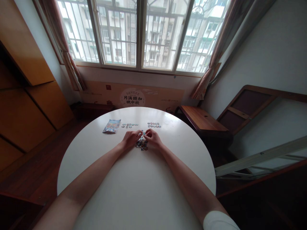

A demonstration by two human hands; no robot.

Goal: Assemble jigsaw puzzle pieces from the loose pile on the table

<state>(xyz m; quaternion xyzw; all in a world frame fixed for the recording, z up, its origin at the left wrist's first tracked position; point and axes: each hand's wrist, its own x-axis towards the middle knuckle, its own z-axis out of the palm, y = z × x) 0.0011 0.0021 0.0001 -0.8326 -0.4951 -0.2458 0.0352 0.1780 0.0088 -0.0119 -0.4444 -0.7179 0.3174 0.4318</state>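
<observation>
On the round white table (134, 191), my left hand (130, 138) and my right hand (153, 138) meet over a small heap of jigsaw pieces (141, 144). Both hands have their fingers curled and pinched together at a piece between them (143, 133). Which hand holds it I cannot tell exactly; the fingertips of both touch it. Two short rows of sorted pieces lie farther off, one row (129, 125) behind my left hand and another (153, 125) behind my right hand. A colourful puzzle packet (111, 126) lies to the left of them.
A dark wooden side table (201, 118) stands to the right of the round table. A framed wooden panel (247, 105) leans on the right wall. A wooden cabinet (26, 105) fills the left side. A barred window (141, 32) with curtains is ahead.
</observation>
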